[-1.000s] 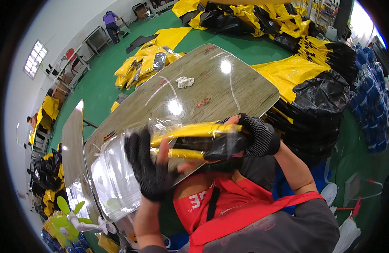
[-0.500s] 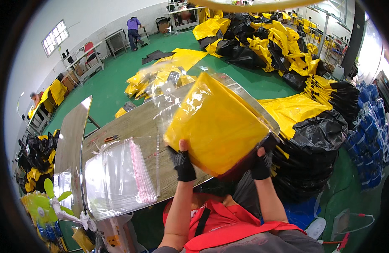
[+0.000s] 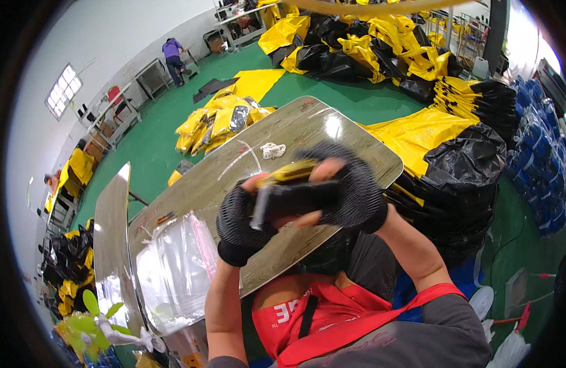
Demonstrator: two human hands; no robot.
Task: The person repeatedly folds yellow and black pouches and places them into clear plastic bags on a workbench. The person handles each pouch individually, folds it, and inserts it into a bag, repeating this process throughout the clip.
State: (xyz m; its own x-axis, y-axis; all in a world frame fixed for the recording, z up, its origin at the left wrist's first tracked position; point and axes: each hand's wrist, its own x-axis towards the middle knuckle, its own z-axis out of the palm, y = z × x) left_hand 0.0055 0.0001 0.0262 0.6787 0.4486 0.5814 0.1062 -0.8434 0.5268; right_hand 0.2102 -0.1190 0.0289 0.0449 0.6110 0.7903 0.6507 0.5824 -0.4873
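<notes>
1. The folded yellow-and-black packet [image 3: 301,197] is held over the surface [image 3: 298,130], toward its near edge.
2. Left hand [image 3: 239,222] and right hand [image 3: 355,189], fingers curled, grip opposite ends; its long axis runs between them.

compactly folded yellow and black bundle [image 3: 302,200], slightly blurred, held up over the tabletop [image 3: 310,127]
</notes>
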